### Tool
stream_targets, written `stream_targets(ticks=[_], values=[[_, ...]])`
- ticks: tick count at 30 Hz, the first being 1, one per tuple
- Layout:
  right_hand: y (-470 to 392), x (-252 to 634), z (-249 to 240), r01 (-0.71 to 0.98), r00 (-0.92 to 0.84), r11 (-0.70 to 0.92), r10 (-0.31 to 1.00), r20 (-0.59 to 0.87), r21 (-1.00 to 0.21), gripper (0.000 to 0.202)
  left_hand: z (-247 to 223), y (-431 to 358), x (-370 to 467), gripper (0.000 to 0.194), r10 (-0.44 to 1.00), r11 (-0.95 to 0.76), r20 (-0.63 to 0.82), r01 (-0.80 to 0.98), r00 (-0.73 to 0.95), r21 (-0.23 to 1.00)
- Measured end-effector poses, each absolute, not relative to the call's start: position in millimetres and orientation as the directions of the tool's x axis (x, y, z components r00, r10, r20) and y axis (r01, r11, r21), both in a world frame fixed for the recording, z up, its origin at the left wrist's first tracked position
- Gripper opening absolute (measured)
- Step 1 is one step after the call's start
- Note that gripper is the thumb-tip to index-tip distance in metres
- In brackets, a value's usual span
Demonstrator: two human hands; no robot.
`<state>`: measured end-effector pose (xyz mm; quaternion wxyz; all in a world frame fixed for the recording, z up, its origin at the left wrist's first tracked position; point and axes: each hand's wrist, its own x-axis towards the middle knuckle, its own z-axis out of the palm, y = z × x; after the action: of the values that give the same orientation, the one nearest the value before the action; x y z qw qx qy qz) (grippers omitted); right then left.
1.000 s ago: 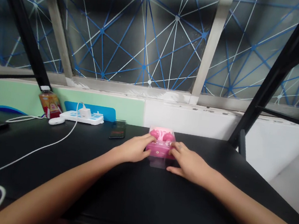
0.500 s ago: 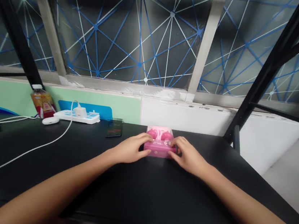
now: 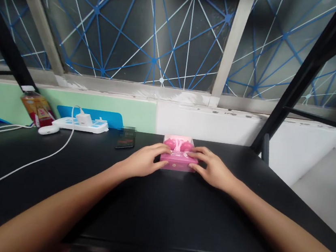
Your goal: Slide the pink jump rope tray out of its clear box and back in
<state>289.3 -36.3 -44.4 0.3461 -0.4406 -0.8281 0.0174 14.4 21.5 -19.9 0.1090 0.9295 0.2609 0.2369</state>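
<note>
A small pink box [image 3: 179, 160] with a clear cover rests on the black desk; rounded pink shapes and a paler pink strip show through its far part. My left hand [image 3: 148, 159] grips the box's left side, fingers on the top edge and thumb at the front corner. On the opposite side, my right hand [image 3: 211, 169] holds the right edge in the same way, its fingers reaching over the top and its thumb against the front. Parts of the box's sides are hidden by the fingertips.
Left of my left hand lies a dark phone [image 3: 125, 139]. Farther left are a white power strip [image 3: 100, 128] with a plugged-in charger [image 3: 84, 119], a white rounded case [image 3: 48, 129], a drink bottle [image 3: 37, 106] and a white cable [image 3: 39, 160]. Black frame posts [image 3: 295, 90] flank the desk [image 3: 175, 213].
My right fingers, bent at the box's edge before, now lie straighter over its top. My left hand keeps its hold. The view has shifted slightly, and the box stays on the desk.
</note>
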Motion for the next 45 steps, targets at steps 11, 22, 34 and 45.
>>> stream_targets(ticks=[11, 22, 34, 45], values=[[-40, 274, -54, 0.698, -0.382, 0.618, 0.749, 0.541, -0.363, 0.026, -30, 17, 0, 0.028, 0.537, -0.837, 0.398, 0.411, 0.744, 0.362], [-47, 273, -49, 0.714, -0.379, 0.605, 0.757, 0.532, -0.352, 0.038, -28, 16, 5, 0.040, 0.555, -0.823, 0.384, 0.420, 0.738, 0.383], [-50, 280, -42, 0.772, -0.414, 0.593, 0.743, 0.525, -0.230, 0.025, -20, 11, 8, 0.025, 0.541, -0.825, 0.366, 0.392, 0.757, 0.407], [-77, 280, -18, 0.783, -0.499, 0.582, 0.798, 0.337, -0.218, 0.094, -9, 6, 8, 0.023, 0.548, -0.813, 0.344, 0.388, 0.762, 0.434]])
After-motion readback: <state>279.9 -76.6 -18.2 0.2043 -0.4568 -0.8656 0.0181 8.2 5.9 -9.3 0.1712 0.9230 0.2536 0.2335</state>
